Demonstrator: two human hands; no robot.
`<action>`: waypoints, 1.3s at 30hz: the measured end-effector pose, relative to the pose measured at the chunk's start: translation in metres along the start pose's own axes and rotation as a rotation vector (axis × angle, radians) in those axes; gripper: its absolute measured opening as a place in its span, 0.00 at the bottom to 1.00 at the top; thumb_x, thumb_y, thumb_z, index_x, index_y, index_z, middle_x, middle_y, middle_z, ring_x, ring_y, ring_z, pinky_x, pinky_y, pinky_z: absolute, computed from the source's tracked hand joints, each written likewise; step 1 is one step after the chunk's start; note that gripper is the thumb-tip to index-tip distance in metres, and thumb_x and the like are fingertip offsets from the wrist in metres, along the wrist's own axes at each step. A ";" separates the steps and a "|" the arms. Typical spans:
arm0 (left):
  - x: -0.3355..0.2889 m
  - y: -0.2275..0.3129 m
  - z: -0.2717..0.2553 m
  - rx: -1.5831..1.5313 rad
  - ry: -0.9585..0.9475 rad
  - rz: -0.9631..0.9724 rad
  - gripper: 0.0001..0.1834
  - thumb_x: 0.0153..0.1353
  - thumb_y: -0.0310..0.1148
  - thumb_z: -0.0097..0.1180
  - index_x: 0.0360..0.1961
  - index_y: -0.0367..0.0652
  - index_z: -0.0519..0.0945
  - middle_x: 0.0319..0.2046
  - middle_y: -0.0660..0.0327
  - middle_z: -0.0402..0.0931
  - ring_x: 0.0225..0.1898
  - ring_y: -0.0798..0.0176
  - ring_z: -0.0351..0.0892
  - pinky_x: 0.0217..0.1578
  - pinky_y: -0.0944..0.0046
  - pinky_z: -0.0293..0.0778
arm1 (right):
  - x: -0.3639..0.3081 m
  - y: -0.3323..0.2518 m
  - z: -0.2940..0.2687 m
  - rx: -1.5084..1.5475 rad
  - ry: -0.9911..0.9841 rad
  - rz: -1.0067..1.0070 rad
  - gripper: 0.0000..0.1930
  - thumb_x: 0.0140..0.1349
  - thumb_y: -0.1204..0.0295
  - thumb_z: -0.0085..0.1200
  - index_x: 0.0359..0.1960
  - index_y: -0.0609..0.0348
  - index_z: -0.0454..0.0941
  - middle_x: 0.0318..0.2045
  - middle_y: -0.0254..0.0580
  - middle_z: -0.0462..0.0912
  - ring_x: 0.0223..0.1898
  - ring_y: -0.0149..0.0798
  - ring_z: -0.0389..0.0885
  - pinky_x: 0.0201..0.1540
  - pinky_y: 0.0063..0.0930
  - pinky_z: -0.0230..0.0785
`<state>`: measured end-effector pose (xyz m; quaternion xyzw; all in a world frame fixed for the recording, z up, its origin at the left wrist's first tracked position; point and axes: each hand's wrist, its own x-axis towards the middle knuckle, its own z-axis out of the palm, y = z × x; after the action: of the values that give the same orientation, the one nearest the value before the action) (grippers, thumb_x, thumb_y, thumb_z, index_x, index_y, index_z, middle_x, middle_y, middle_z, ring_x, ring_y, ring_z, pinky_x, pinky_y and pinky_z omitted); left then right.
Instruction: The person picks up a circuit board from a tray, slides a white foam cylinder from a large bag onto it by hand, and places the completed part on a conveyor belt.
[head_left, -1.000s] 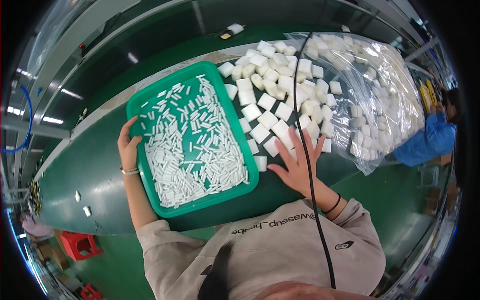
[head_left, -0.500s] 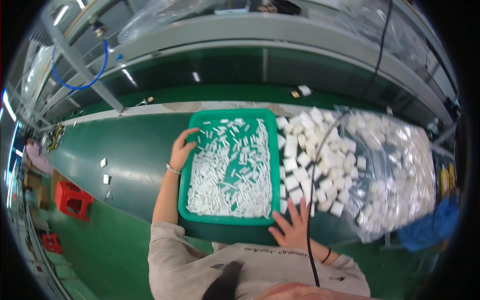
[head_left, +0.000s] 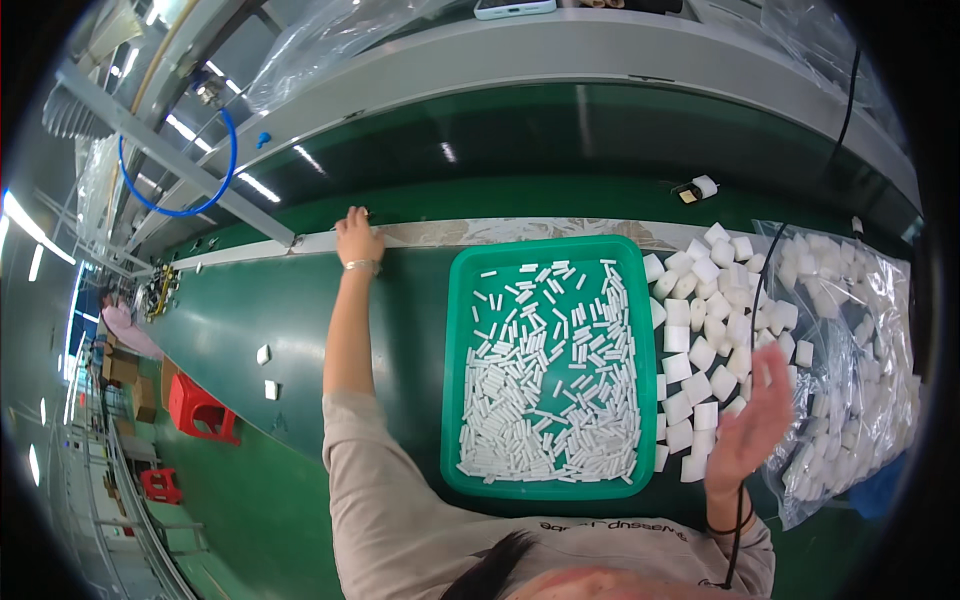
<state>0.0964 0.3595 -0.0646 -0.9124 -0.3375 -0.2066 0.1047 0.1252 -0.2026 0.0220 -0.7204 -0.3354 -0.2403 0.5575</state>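
Note:
My left hand (head_left: 358,238) is stretched out to the pale strip along the table's far edge. Its fingers are curled together over a tiny object that they mostly hide. Blurred by motion, my right hand (head_left: 752,420) is raised over the right side, fingers extended and thumb apart, with nothing seen in it. Below and beside it lies a heap of white blocks (head_left: 702,352) with rounded edges. Between my arms, a green tray (head_left: 452,370) holds many short thin white sticks (head_left: 510,420), thickest toward its near side.
A clear plastic bag (head_left: 850,370) of white blocks lies at the right. A small white piece with a dark and gold end (head_left: 697,190) rests on the green belt (head_left: 560,195) beyond the strip. Two white bits (head_left: 271,389) sit at left; a red stool (head_left: 200,408) stands below.
My left hand has left the tray's left rim and reached away to the far strip. My right hand has lifted from near the tray's lower right corner. The view has shifted left.

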 end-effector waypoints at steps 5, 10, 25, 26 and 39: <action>0.046 -0.012 0.023 0.156 -0.118 -0.231 0.27 0.49 0.32 0.52 0.52 0.45 0.63 0.55 0.61 0.62 0.54 0.53 0.62 0.45 0.55 0.69 | 0.023 0.000 0.029 0.215 0.285 0.287 0.17 0.56 0.78 0.41 0.49 0.67 0.61 0.48 0.50 0.66 0.45 0.39 0.67 0.49 0.30 0.59; 0.066 -0.022 0.014 0.129 -0.364 -0.209 0.20 0.48 0.32 0.53 0.46 0.54 0.71 0.43 0.57 0.71 0.45 0.51 0.72 0.41 0.56 0.72 | 0.030 -0.028 0.060 0.061 -0.731 0.056 0.14 0.46 0.72 0.57 0.36 0.62 0.74 0.28 0.42 0.75 0.30 0.43 0.72 0.33 0.31 0.65; -0.001 0.108 -0.102 -1.858 -0.439 -0.427 0.11 0.54 0.27 0.54 0.38 0.38 0.69 0.34 0.57 0.75 0.30 0.67 0.76 0.29 0.67 0.75 | -0.023 0.000 0.062 -0.243 -1.106 0.024 0.06 0.46 0.72 0.52 0.28 0.56 0.74 0.22 0.37 0.74 0.28 0.39 0.75 0.26 0.33 0.65; -0.019 0.128 -0.118 -1.963 -0.524 -0.344 0.11 0.56 0.28 0.52 0.39 0.37 0.68 0.35 0.56 0.75 0.31 0.67 0.76 0.31 0.67 0.76 | -0.021 0.006 0.057 -0.136 -1.001 0.015 0.06 0.49 0.72 0.54 0.31 0.56 0.77 0.24 0.37 0.78 0.29 0.34 0.78 0.26 0.27 0.68; -0.186 0.222 -0.180 -2.072 -0.966 -0.074 0.16 0.51 0.29 0.56 0.39 0.40 0.66 0.41 0.45 0.73 0.45 0.54 0.73 0.40 0.61 0.74 | -0.026 0.041 0.052 0.746 -0.446 0.772 0.07 0.52 0.80 0.53 0.33 0.68 0.76 0.28 0.40 0.79 0.27 0.26 0.76 0.30 0.16 0.70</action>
<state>0.0599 0.0265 0.0013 -0.5337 -0.0365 -0.0162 -0.8447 0.1375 -0.1647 -0.0363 -0.5786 -0.2198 0.2724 0.7367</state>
